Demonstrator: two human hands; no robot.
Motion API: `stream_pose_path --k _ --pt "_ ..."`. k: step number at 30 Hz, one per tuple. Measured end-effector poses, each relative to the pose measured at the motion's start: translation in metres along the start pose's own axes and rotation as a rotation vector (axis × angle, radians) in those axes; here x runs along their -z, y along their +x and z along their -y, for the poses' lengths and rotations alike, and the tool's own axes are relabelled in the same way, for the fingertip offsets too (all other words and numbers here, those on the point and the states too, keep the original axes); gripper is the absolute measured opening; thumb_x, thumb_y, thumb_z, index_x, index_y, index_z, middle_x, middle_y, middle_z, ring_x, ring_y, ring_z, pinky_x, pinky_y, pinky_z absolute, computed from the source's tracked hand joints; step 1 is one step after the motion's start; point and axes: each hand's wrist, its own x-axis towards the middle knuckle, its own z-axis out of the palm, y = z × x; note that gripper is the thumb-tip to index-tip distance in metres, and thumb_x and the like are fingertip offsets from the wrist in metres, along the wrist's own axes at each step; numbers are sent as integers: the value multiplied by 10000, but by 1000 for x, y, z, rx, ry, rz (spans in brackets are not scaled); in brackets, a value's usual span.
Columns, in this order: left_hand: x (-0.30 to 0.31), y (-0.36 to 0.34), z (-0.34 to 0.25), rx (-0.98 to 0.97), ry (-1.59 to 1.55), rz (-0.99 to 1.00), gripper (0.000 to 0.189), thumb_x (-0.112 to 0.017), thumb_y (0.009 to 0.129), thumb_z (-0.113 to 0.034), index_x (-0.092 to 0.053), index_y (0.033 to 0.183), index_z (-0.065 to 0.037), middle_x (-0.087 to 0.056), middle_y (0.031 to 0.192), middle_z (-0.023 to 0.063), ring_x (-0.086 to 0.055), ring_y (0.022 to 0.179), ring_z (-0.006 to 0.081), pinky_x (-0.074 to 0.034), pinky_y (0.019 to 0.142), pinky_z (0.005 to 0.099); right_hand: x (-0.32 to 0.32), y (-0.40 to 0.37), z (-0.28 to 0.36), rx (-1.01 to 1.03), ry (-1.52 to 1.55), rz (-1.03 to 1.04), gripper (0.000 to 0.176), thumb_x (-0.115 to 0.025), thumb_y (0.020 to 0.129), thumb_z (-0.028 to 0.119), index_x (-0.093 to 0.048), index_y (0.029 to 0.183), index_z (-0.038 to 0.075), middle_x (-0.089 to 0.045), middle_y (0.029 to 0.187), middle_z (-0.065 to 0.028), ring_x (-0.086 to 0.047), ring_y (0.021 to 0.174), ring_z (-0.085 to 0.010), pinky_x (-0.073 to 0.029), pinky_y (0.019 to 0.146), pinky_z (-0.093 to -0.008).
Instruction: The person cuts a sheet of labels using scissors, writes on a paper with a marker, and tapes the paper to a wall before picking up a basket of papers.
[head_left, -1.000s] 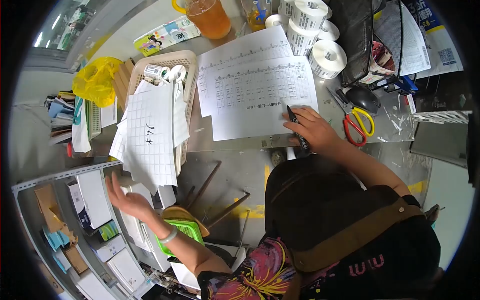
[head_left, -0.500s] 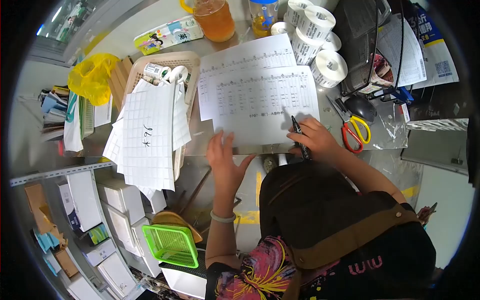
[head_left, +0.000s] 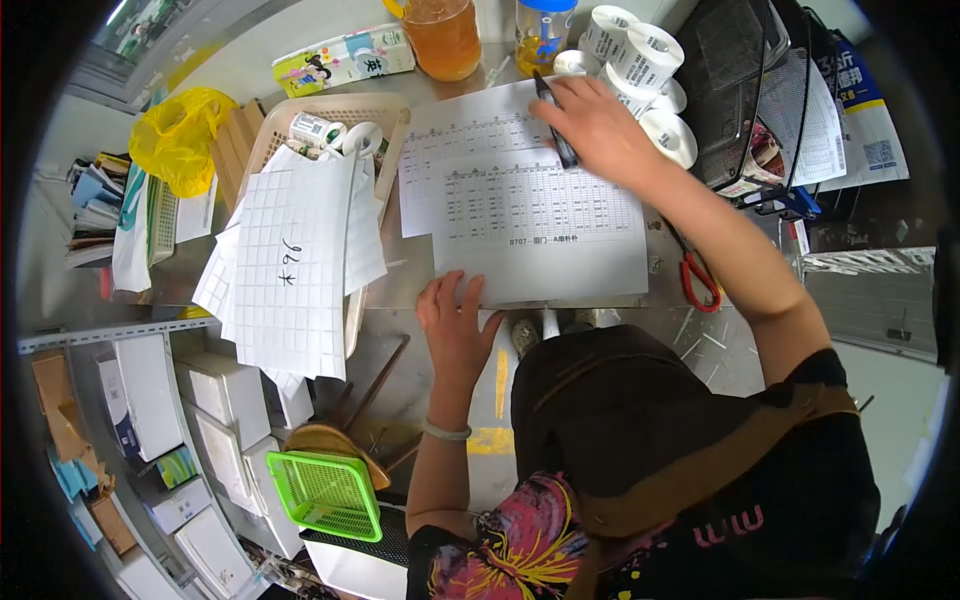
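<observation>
Your right hand (head_left: 600, 130) pinched the pen (head_left: 556, 122) between thumb and fingers over the rear sheet (head_left: 418, 190), in the upper centre of the frame, while your left hand (head_left: 457, 328), thumb spread from its fingers, met the lower-left corner of the front sheet (head_left: 545, 268), mid-frame. Keeping both aligned likely called for light, flat left-hand pressure and the pen angled clear.

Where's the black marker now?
In the head view, the black marker is in the person's right hand, over the printed sheets, left of the label rolls.
</observation>
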Motion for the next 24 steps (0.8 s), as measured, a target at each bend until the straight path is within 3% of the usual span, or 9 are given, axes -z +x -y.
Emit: stream_pose_path --k 3,6,7,11,16,17,22,24 --pt "-4 -2 4 -29 0 -31 613 -837 642 -199 -578 1192 -122 -493 1275 108 -436 1183 367 -372 973 520 -36 18 -24 38 -213 126 276 -535 843 91 -573 1116 96 -621 960 -119 -569 1037 -301 -419 961 -411" --pt "-8 -6 9 -58 14 -61 620 -833 640 -196 -582 1203 -136 -499 1272 99 -446 1173 351 -376 969 516 -59 22 -33 84 -268 94 270 -539 842 106 -577 1109 98 -630 961 -117 -573 1049 -288 -413 978 -409" --pt "-10 -6 9 -70 18 -74 622 -832 640 -195 -583 1207 -141 -500 1270 96 -449 1171 346 -377 967 515 -61 23 -30 5 -203 201 285 -540 814 48 -554 1097 81 -623 1011 -142 -542 1123 -299 -370 1056 -414" --pt "-13 -7 10 -85 36 -102 631 -833 634 -186 -585 1213 -159 -499 1277 85 -448 1173 335 -376 963 519 -56 29 -27 4 -167 232 287 -550 833 81 -576 1115 128 -619 972 -121 -593 1029 -278 -463 918 -391" --pt "-13 -8 11 -86 40 -119 646 -839 621 -174 -589 1217 -168 -499 1282 76 -445 1180 326 -368 970 514 10 37 -9 -66 -174 181 305 -574 805 78 -577 1096 169 -583 959 -84 -638 852 -257 -536 669 -360" --pt "-14 -8 11 -88 40 -121 649 -839 620 -172 -589 1219 -169 -499 1282 75 -445 1182 325 -365 973 513 21 34 -17 50 -202 19 315 -598 775 96 -573 1076 182 -566 933 -62 -639 767 -233 -525 608 -336" --pt "-13 -6 10 -96 28 -125 655 -842 616 -166 -595 1223 -172 -502 1283 69 -440 1193 319 -355 983 508 117 23 -19 192 -360 -75 311 -617 734 116 -556 1034 172 -563 916 -49 -628 745 -202 -499 597 -320" --pt "-14 -7 11 -89 14 -119 656 -845 614 -166 -600 1222 -173 -503 1287 69 -438 1199 318 -347 990 506 152 10 -18 131 -412 -102 299 -637 737 54 -588 1023 131 -599 930 -60 -627 778 -200 -507 662 -304"
